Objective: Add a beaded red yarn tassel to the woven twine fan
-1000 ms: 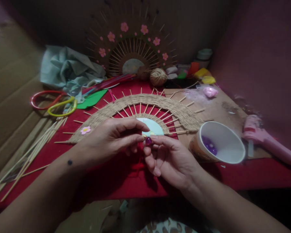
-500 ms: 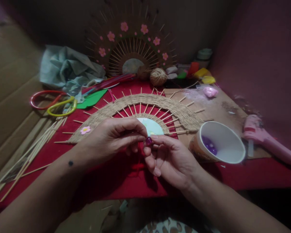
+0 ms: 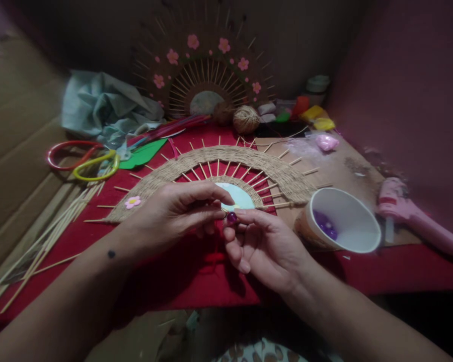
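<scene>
A small round purple bead (image 3: pixel 231 217) is pinched between the thumb and fingers of my right hand (image 3: pixel 266 249). My left hand (image 3: pixel 184 208) meets it from the left, its fingers bent and close to the bead. Something thin seems to run from those fingertips to the bead, too small to make out. Beneath both hands lies a half-round woven twine fan (image 3: pixel 226 152) with sticks poking out, a pale blue centre and a pink flower (image 3: pixel 132 202) at its left end. To the right, a paper cup (image 3: pixel 358 216) leans over with purple beads (image 3: pixel 324 224) inside.
Scissors (image 3: pixel 94 161) with red and yellow handles and thin sticks (image 3: pixel 56 236) lie left. A pink glue gun (image 3: pixel 400 201) lies right on the board. Behind stand a flowered fan (image 3: pixel 207 75), a twine ball (image 3: pixel 246 119) and grey-green cloth (image 3: pixel 101 103).
My left index fingertip has lifted slightly and shifted right above the bead, which shows more clearly. The right hand stays nearly still.
</scene>
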Demonstrator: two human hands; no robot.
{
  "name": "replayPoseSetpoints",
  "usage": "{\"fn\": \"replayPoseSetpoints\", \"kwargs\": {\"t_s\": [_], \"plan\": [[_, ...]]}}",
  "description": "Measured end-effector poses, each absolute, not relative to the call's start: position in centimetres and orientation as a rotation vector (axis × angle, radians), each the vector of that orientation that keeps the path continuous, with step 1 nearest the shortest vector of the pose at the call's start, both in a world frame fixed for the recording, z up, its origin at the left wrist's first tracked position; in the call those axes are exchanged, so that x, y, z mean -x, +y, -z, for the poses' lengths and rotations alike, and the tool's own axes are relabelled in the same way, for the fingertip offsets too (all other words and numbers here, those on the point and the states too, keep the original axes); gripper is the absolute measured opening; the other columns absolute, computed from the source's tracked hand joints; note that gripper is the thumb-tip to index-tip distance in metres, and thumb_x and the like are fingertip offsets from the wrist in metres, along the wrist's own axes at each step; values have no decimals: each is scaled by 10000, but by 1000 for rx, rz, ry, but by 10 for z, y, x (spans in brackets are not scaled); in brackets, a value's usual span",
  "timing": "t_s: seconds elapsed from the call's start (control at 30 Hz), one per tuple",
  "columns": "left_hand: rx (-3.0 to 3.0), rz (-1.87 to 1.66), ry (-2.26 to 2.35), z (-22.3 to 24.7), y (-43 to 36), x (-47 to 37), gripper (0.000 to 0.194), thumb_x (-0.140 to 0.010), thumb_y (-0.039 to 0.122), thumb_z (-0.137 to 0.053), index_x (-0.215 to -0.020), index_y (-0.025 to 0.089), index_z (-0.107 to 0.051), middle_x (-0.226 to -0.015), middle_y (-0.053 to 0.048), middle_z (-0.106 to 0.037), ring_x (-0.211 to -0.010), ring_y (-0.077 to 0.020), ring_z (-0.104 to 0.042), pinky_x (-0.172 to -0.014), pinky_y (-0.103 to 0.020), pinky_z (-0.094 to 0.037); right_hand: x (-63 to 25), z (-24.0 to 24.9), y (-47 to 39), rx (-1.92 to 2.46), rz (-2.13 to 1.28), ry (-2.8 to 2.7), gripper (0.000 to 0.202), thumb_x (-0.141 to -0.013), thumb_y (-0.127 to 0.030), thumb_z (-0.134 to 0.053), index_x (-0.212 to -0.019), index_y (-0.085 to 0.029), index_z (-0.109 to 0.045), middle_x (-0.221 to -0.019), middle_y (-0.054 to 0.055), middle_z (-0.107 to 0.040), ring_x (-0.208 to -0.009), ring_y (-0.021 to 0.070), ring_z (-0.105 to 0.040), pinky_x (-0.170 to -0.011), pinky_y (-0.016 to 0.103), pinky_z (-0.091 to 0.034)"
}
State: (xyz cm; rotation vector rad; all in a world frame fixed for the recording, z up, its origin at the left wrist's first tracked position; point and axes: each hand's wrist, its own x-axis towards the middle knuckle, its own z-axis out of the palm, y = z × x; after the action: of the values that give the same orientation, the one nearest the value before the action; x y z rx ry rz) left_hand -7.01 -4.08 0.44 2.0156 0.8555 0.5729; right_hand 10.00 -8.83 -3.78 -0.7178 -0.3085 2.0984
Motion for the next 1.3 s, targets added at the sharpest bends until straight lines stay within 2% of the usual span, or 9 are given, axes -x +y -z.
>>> {"fn": "replayPoseSetpoints", "kwargs": {"t_s": [0.27,0.63,0.83,1.0,1.13,1.3], "plan": [[-2307,-695,835,-2,-39,68,56,-855,163,-616,-888,178,-659,-803,21,-670,-729,-79,-615,-674,-160,-481,-100,36,-89,739,-2093,-295,180,-805,-190,-476,-708,-108,-602,-581,21,-583,-380,101,-528,-289,180,-360],[-2475,-712,790,-2,-39,68,56,-863,184,-612,-885,172,-662,-811,-8,-676,-742,-104,-604,-677,-202,-454,-100,35,-89,750,-2091,-286,197,-808,-190,-473,-690,-104,-606,-577,24,-578,-375,100,-523,-282,179,-352],[-2467,-710,789,-4,-39,70,65,-870,202,-603,-903,171,-650,-797,-2,-675,-706,-93,-608,-642,-185,-461,-100,34,-89,759,-2092,-285,189,-808,-191,-470,-702,-108,-603,-582,24,-579,-378,101,-524,-285,177,-350],[-2480,-633,825,-5,-38,71,121,-879,204,-588,-973,167,-655,-872,-14,-693,-782,-107,-630,-699,-199,-480,-100,36,-89,736,-2090,-294,172,-803,-187,-475,-726,-108,-606,-582,23,-585,-382,107,-532,-290,181,-361],[-2419,-591,821,-6,-38,69,93,-895,186,-558,-893,162,-648,-786,7,-663,-697,-80,-606,-640,-177,-464,-100,39,-89,702,-2096,-309,163,-793,-198,-498,-719,-105,-609,-595,24,-590,-391,105,-537,-295,182,-360],[-2374,-582,844,-6,-39,69,83,-898,196,-558,-903,170,-637,-778,15,-657,-678,-75,-610,-626,-171,-467,-100,38,-89,701,-2097,-306,163,-796,-194,-501,-723,-102,-613,-585,23,-591,-389,105,-536,-298,186,-362]]}}
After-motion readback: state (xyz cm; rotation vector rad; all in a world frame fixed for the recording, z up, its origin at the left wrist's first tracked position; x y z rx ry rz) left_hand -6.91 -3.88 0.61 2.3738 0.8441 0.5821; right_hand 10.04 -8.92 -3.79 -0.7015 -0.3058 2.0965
